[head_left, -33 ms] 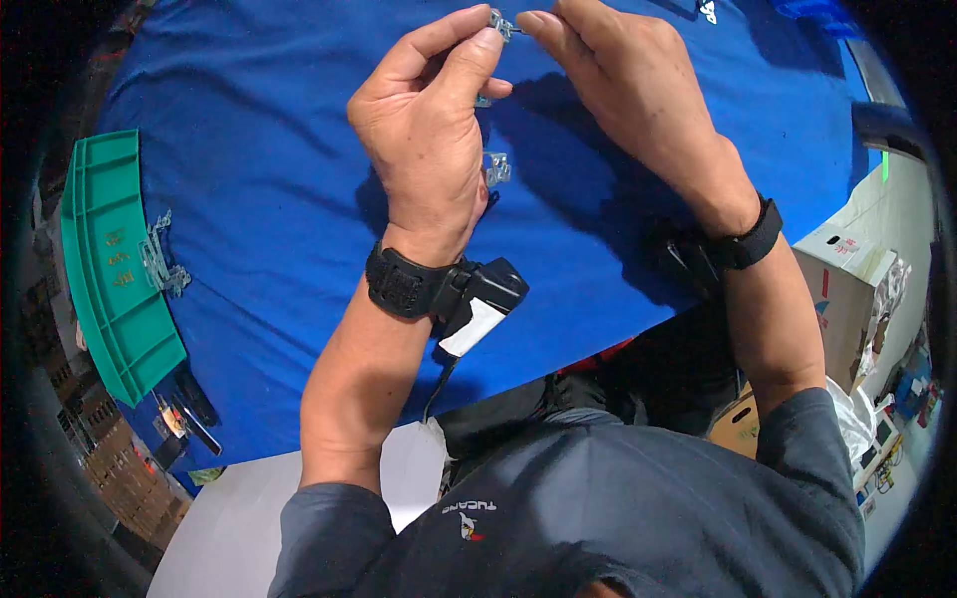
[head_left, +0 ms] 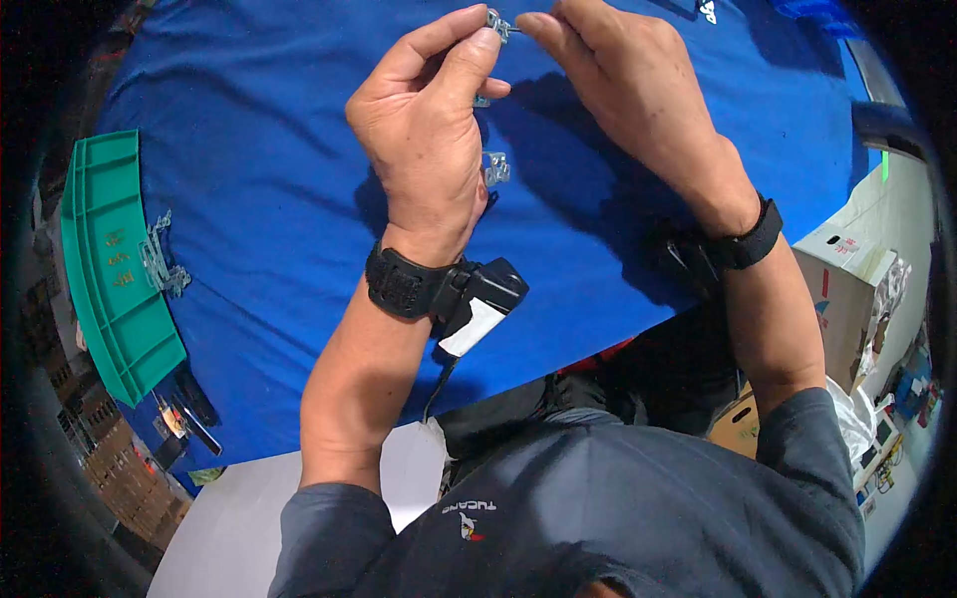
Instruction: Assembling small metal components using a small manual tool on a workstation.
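Observation:
High in the view, my left hand (head_left: 429, 130) pinches a small silvery metal bracket (head_left: 498, 24) between thumb and forefinger. My right hand (head_left: 638, 90) is closed just to the right of it, its thumb and finger pressed together on a thin metal piece that meets the bracket; most of that piece is hidden by the fingers. Beside my left palm a similar clear-silvery metal bracket (head_left: 497, 168) lies on the blue cloth (head_left: 598, 259). Another bit of metal (head_left: 482, 102) peeks out below the left fingers, largely covered.
At the left lies a green ribbed tray (head_left: 105, 199) holding small brassy pieces (head_left: 120, 261). Several wire-like metal parts (head_left: 161, 261) rest against its right side. Below are some hand tools (head_left: 189, 424). A white carton (head_left: 837, 269) stands past the cloth's right edge.

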The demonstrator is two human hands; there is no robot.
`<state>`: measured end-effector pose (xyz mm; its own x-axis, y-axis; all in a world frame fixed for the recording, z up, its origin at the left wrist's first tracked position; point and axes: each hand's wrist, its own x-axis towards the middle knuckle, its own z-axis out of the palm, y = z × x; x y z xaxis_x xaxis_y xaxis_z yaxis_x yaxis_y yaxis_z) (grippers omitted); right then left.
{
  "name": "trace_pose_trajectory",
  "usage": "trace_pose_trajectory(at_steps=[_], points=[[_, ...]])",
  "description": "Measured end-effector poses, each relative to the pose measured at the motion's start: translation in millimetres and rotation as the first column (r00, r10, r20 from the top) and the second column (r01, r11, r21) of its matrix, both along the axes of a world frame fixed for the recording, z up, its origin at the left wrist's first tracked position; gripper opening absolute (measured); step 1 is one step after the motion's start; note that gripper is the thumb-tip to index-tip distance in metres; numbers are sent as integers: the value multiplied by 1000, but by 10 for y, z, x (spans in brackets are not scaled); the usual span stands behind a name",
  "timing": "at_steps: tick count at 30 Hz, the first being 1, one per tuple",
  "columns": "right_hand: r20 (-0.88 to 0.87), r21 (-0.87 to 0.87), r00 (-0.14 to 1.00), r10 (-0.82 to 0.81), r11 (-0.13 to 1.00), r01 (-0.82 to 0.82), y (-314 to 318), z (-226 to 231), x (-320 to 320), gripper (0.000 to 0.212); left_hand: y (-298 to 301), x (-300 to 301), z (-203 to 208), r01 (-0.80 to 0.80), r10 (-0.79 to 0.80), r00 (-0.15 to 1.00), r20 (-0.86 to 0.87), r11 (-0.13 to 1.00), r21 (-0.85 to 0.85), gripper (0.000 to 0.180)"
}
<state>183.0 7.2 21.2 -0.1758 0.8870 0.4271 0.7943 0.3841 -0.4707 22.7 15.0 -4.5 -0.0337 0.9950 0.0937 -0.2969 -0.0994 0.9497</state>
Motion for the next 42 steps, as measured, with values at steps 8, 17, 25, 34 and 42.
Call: trace_pose_trajectory(at_steps=[8, 17, 25, 34, 42], points=[[-29, -26, 999, 39, 999, -40, 0, 56, 37, 23, 7, -12, -15, -5, 5, 1000, 3, 1000, 7, 18], [-131, -42, 991, 25, 999, -31, -24, 42, -37, 20, -14, -2, 83, 2, 2, 998, 56, 997, -77, 17], [-126, 110, 991, 38, 994, -24, -1, -85, 12, 17, -24, -28, 53, 28, -24, 998, 52, 996, -90, 19], [-156, 86, 988, 9, 996, 4, -35, -70, 0, 12, -44, -36, 65, 46, -41, 997, 61, 994, -95, 21], [-240, 135, 970, 40, 991, -7, -24, -47, 19, 11, -31, -11, 59, 20, -14, 998, 61, 996, -89, 20]])
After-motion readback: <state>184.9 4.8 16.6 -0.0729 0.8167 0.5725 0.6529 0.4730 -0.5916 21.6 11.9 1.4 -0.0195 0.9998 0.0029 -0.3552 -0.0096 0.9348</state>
